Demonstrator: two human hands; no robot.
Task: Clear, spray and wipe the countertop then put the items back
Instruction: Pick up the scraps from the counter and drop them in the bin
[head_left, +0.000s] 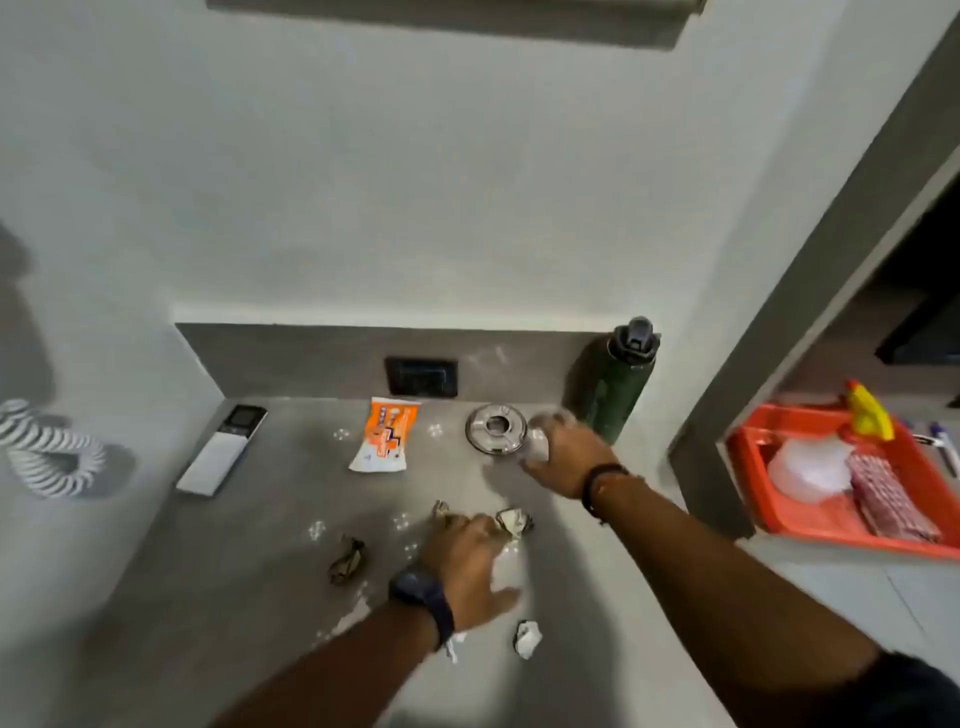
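— Where does the grey stone worktop (249, 519) stand?

— Cluttered, so I judge I'm on the clearing step. A tall green metal bottle (615, 389) stands in the back right corner. A round steel dish (493, 428) and an orange-and-white sachet (387, 434) lie along the back edge. A white remote control (221, 452) sits near the left edge. Crumpled scraps are strewn toward the front, among them a white paper ball (527, 639).

— And your hands?

— My right hand (563, 457) has its fingers curled round a small clear cup-like thing (537, 444), between the dish and the bottle. My left hand (467, 556) is over the scraps in the middle. It is blurred, and I cannot tell whether it grips anything.

— What might go wrong?

— The bottle is just beside my right wrist, so a careless lift could tip it. A sweep with my left could push scraps off the front edge. The red plastic tray (748, 478) holding the yellow spray bottle (867, 415) lies off to the right, and reaching it with both hands full invites a drop.
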